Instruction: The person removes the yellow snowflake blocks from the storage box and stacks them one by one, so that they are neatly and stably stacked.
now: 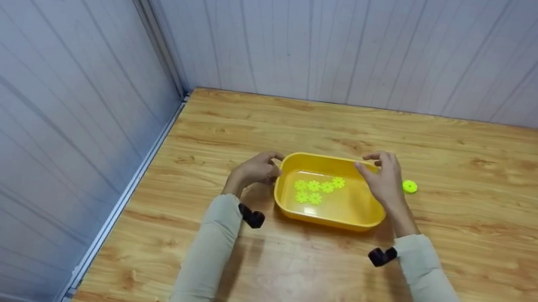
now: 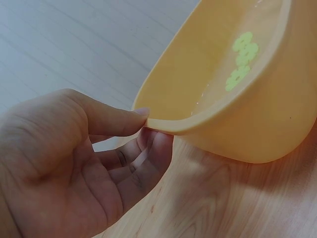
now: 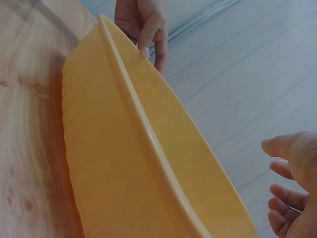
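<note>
A yellow plastic basin [image 1: 328, 221] stands on the wooden table, with several flat neon-yellow flower-shaped pieces [image 1: 314, 185] lying on its bottom. My left hand [image 1: 258, 169] pinches the basin's rim at its left end; in the left wrist view the thumb [image 2: 119, 121] lies on top of the rim and the curled fingers sit beneath it. Over the basin's right end hangs my right hand [image 1: 383, 181], fingers loosely bent with nothing between them. The right wrist view shows a gap between that hand [image 3: 297, 183] and the rim.
One more neon-yellow piece [image 1: 409, 187] lies on the table [image 1: 478, 214] just right of the basin. Pale panelled walls [image 1: 318, 36] border the table at the back and left. A black camera mount [image 1: 252, 216] sticks out from the left wrist, another [image 1: 382, 257] from the right.
</note>
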Available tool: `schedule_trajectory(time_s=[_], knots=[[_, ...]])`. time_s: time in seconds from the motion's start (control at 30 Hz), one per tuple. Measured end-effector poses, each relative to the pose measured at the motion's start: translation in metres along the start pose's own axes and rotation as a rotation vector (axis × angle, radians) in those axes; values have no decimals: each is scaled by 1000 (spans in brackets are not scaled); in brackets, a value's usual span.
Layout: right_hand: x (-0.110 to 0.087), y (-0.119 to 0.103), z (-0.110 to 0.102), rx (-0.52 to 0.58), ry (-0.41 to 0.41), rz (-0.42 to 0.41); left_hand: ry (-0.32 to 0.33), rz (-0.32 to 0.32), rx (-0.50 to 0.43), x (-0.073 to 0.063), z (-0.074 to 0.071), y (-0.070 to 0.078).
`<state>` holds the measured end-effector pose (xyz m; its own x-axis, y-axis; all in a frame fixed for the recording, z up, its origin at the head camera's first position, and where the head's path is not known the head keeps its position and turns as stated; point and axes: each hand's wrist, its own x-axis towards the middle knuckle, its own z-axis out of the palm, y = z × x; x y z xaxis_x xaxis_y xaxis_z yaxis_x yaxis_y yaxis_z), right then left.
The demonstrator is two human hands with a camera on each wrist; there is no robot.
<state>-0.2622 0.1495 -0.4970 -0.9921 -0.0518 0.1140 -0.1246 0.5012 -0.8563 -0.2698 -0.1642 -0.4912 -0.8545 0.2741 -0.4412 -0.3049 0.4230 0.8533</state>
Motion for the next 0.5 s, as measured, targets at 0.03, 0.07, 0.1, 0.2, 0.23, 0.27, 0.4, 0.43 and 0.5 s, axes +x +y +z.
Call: schedule_trajectory(time_s=[0.03,0.07,0.1,0.2,0.23,0.27,0.4,0.43,0.5], knots=[[0,0,2,-2,-9,-2,-1,0,-2,0,0,0],[-1,-1,3,-4,-17,-7,-3,1,-4,0,0,0],[-1,-1,5,-3,-25,-10,-4,2,-4,0,0,0],[-1,-1,11,7,-47,-29,-6,4,-11,-1,0,0],[-1,0,13,12,-55,-36,-7,6,-15,-1,1,0],[-1,0,14,14,-63,-41,-8,8,-17,-1,1,1],[-2,0,19,-2,-94,-43,-9,11,-22,-1,1,1],[-2,0,20,-10,-101,-39,-7,8,-19,-1,1,1],[-3,0,21,-24,-118,-34,-1,1,-11,0,1,1]])
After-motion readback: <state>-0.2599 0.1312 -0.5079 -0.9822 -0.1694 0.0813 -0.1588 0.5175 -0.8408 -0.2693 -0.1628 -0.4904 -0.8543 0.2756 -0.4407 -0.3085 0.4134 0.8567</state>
